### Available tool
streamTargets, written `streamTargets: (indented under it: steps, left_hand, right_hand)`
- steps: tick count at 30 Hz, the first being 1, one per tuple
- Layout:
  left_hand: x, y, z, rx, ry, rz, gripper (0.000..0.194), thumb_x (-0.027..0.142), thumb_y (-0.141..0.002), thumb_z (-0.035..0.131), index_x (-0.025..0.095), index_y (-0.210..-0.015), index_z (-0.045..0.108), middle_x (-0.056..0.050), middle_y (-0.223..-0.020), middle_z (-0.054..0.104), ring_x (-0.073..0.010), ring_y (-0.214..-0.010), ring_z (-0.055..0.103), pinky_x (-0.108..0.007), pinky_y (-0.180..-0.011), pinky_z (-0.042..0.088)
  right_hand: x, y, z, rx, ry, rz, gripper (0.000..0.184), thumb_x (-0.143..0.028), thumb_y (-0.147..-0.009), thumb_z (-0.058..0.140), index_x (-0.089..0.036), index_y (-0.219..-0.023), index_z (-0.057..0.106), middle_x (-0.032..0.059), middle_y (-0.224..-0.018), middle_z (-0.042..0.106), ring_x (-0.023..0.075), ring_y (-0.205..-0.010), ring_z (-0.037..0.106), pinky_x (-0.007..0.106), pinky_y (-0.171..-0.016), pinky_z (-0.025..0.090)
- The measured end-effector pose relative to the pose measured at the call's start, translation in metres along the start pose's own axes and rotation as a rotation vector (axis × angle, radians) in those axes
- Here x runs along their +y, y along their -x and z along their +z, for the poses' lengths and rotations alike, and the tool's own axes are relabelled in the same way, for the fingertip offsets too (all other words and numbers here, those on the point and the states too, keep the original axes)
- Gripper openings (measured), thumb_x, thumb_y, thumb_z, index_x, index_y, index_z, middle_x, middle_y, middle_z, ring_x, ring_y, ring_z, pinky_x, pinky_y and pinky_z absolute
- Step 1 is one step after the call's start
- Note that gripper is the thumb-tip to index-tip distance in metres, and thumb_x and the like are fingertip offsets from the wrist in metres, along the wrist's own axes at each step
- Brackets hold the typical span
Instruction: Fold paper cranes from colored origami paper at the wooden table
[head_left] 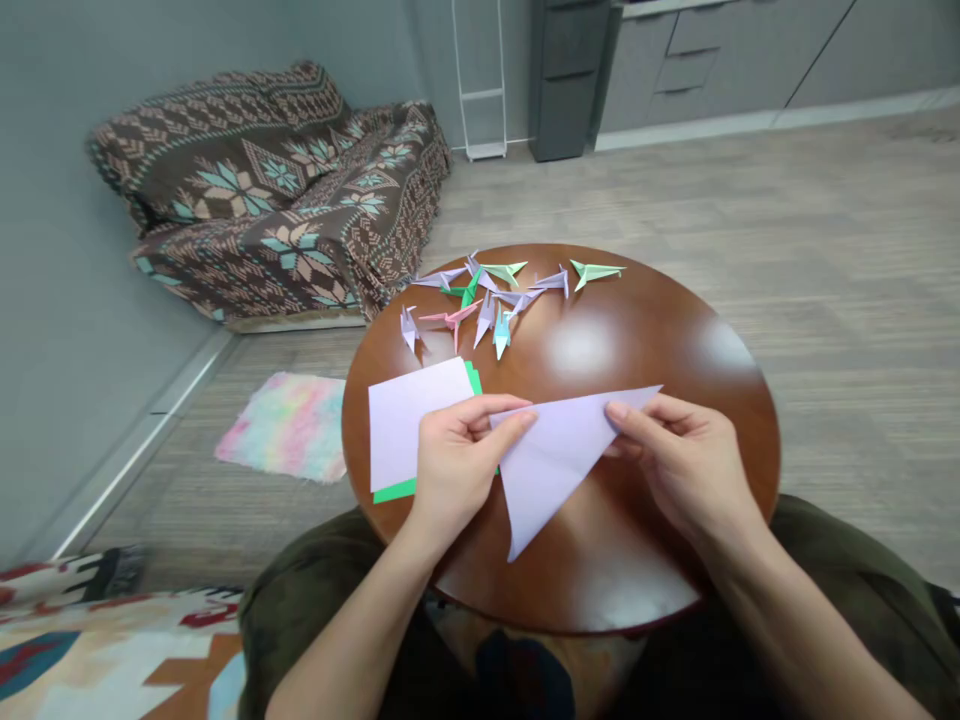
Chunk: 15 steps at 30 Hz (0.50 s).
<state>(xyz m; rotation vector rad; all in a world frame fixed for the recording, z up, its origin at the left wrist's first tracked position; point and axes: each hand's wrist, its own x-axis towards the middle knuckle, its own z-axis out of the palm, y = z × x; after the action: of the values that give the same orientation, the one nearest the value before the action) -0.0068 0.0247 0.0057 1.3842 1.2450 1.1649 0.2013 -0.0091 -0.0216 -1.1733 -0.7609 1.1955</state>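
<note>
Both forearms reach in from the near side, wrists angled toward each other. The left hand (461,460) pinches one corner of a lilac paper triangle (559,445); the right hand (690,455) grips it near its right tip (thumb on the front face). The triangle is over the table (675,330), one point toward the person. The left hand overlaps the paper stack (405,420); open wood separates the triangle from paper birds (454,319) toward the far edge.

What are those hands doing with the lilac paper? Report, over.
Left hand, right hand: both pinching triangular lilac paper. Held along upper edge, lowest corner free. Nearby: paper stack, partly hidden by left hand; paper birds beyond.
</note>
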Motion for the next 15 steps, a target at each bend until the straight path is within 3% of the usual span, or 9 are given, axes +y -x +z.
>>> streamTargets:
  steps: [3, 8, 15]
  left_hand:
    - [0.0012, 0.0002, -0.0001, 0.0, 0.021, -0.001, 0.019, 0.032, -0.077, 0.086, 0.016, -0.086, 0.086, -0.001, -0.058, 0.063, -0.0085, -0.052, 0.043, -0.021, -0.048, 0.03]
    - [0.0006, -0.0003, -0.0003, -0.018, 0.039, -0.015, 0.019, 0.032, -0.077, 0.086, 0.016, -0.088, 0.087, 0.004, -0.048, 0.048, -0.0061, -0.048, 0.031, -0.021, -0.046, 0.022]
    - [-0.0043, -0.002, 0.0016, -0.05, 0.113, -0.092, 0.026, 0.036, -0.076, 0.087, 0.015, -0.092, 0.086, 0.0, -0.055, 0.061, -0.0085, -0.049, 0.043, -0.021, -0.047, 0.031]
  right_hand:
    - [0.0004, -0.0009, -0.0015, 0.009, 0.045, -0.008, 0.022, -0.041, -0.073, 0.094, -0.023, -0.076, 0.082, 0.002, -0.069, 0.076, 0.0187, -0.065, 0.069, 0.032, -0.066, 0.062]
    - [0.0007, -0.0018, -0.0027, 0.026, 0.054, -0.009, 0.023, -0.04, -0.07, 0.095, -0.022, -0.072, 0.081, 0.0016, -0.067, 0.075, 0.0183, -0.063, 0.068, 0.031, -0.064, 0.062]
    - [0.0008, -0.0024, -0.0033, 0.032, 0.047, -0.004, 0.023, -0.038, -0.069, 0.097, -0.021, -0.072, 0.081, 0.002, -0.069, 0.076, 0.0183, -0.064, 0.069, 0.032, -0.066, 0.064]
